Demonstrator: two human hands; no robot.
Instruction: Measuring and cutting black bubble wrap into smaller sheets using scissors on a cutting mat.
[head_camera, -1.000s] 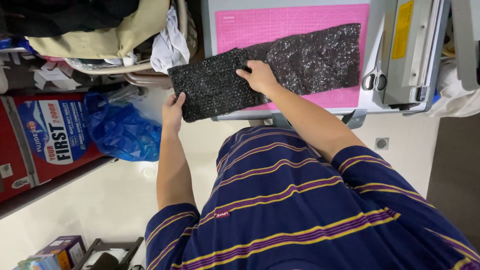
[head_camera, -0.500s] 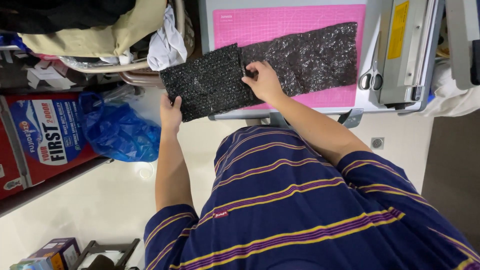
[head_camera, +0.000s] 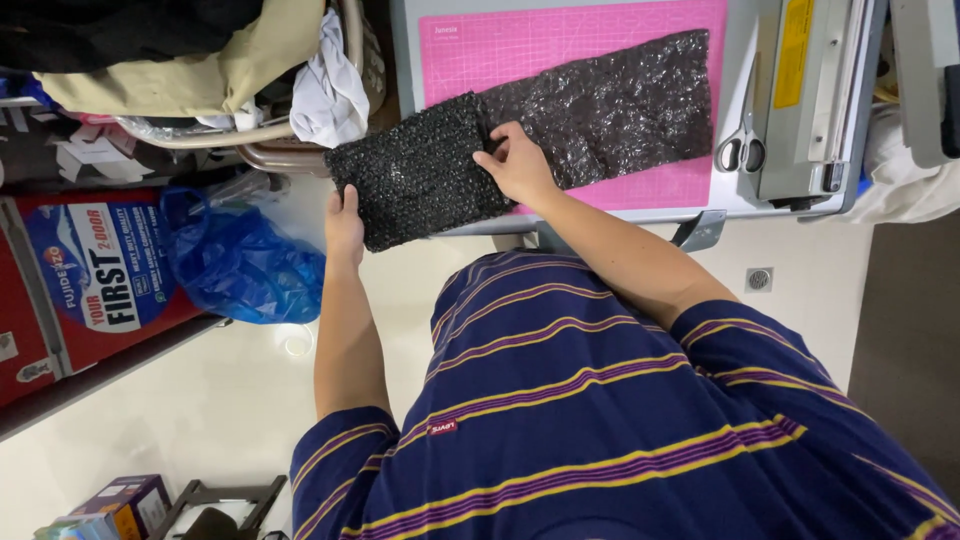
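Observation:
A long strip of black bubble wrap (head_camera: 600, 110) lies across a pink cutting mat (head_camera: 560, 40) on a grey table (head_camera: 405, 40). Its left end is folded over into a thicker pad (head_camera: 420, 170) that overhangs the table's edge. My left hand (head_camera: 344, 222) grips the lower left corner of that folded end. My right hand (head_camera: 518, 165) presses on the wrap at the fold line, fingers pinching the edge of the folded layer.
Scissors (head_camera: 742, 150) and a grey cutter machine (head_camera: 810, 100) sit on the table's right side. A basket of clothes (head_camera: 200, 70) stands at upper left, a blue plastic bag (head_camera: 240, 265) and a red box (head_camera: 90, 290) below it. Small boxes (head_camera: 110, 505) lie on the pale floor.
The camera view shifted slightly. My right hand slid a little along the fold, and the folded left end of the wrap lies flatter and tighter than before.

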